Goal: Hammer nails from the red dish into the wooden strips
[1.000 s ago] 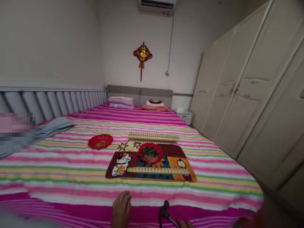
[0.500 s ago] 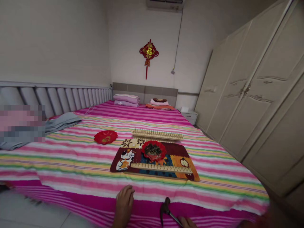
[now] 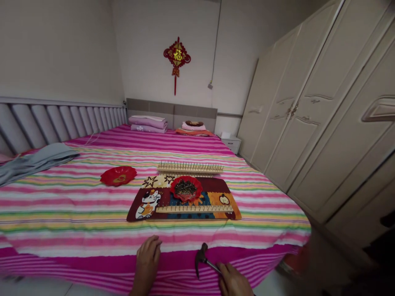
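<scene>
My right hand [image 3: 233,280] is wrapped round the handle of a claw hammer [image 3: 201,258] at the near edge of the bed, its head pointing away from me. To the left, my left hand [image 3: 147,255] is closed above the striped sheet, fingers together and curled; its palm side is hidden. Beyond both hands lies a patterned mat [image 3: 135,209] with a lucky-cat picture. Across its near part runs a wooden strip [image 3: 194,209] with a row of nails standing in it. Behind that strip, a red scalloped dish [image 3: 197,195] holds a heap of nails [image 3: 185,187].
More wooden strips [image 3: 189,167] bristling with upright nails lie behind the mat. A second red dish [image 3: 108,176] sits to its left. Grey cloth [image 3: 40,159] lies at the bed's left side. Folded bedding [image 3: 148,123] rests by the headboard, and a wardrobe [image 3: 277,102] stands on the right.
The view has turned right and slightly down, so the bed's things appear further left. More of my right hand on the hammer handle shows. Both hands stay near the bed's edge.
</scene>
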